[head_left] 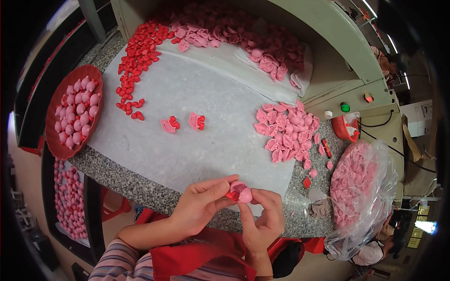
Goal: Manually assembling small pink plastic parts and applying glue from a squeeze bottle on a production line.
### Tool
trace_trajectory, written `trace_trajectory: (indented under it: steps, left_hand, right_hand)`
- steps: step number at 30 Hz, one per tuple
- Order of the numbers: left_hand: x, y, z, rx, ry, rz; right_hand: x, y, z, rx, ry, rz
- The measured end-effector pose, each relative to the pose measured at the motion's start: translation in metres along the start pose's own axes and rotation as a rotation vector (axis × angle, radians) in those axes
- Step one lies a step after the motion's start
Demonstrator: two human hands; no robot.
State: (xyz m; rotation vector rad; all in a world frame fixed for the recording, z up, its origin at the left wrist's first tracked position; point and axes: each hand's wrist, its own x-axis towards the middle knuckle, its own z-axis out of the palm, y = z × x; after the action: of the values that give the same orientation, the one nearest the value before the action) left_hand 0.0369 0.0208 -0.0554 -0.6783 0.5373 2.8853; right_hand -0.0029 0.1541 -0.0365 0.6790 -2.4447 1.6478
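Observation:
My left hand (205, 200) is closed, pinching a small red piece and the edge of a hollow pink shell (237, 186) near the front edge of the worktop. My right hand (263, 218) pinches a rounded pink shell half (245, 195) between thumb and fingers. The two pink parts touch, with the hollow of one facing up. Fingers cover part of the red piece. Beyond my hands, a pink shell with a red piece (170, 124) lies on the white sheet (159, 154), and a similar pair (197, 122) lies to its right.
Red pieces (136, 61) trail down the sheet's left; pink shells (288, 129) are heaped at its right. A red bowl (52, 136) of pink-and-red pieces stands far left. On the right are a clear bag (386, 187) of pink parts and an orange basket (341, 129). A machine housing (323, 33) overhangs the back.

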Motion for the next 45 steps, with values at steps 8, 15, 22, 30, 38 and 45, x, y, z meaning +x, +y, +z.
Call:
trace_trajectory:
  steps: [8, 15, 22, 30, 38, 45]
  left_hand:
    - [-0.005, 0.000, 0.001, 0.099, -0.035, 0.097]
    - [-0.006, -0.002, 0.001, 0.149, -0.066, 0.169]
    - [-0.005, -0.004, 0.000, 0.191, -0.095, 0.198]
    - [-0.005, -0.007, -0.003, 0.235, -0.118, 0.224]
    - [-0.006, -0.013, -0.006, 0.399, -0.179, 0.355]
    - [-0.013, -0.015, 0.000, 0.586, -0.202, 0.517]
  right_hand:
    - [-0.001, -0.002, 0.004, -0.122, 0.002, -0.098]
    - [-0.001, -0.006, 0.004, -0.153, -0.001, -0.131]
    - [-0.001, -0.007, 0.002, -0.170, -0.007, -0.132]
    - [-0.003, -0.005, 0.002, -0.236, 0.007, -0.212]
    - [-0.006, -0.002, 0.003, -0.258, 0.041, -0.242]
    - [-0.009, 0.001, 0.005, -0.298, 0.078, -0.362]
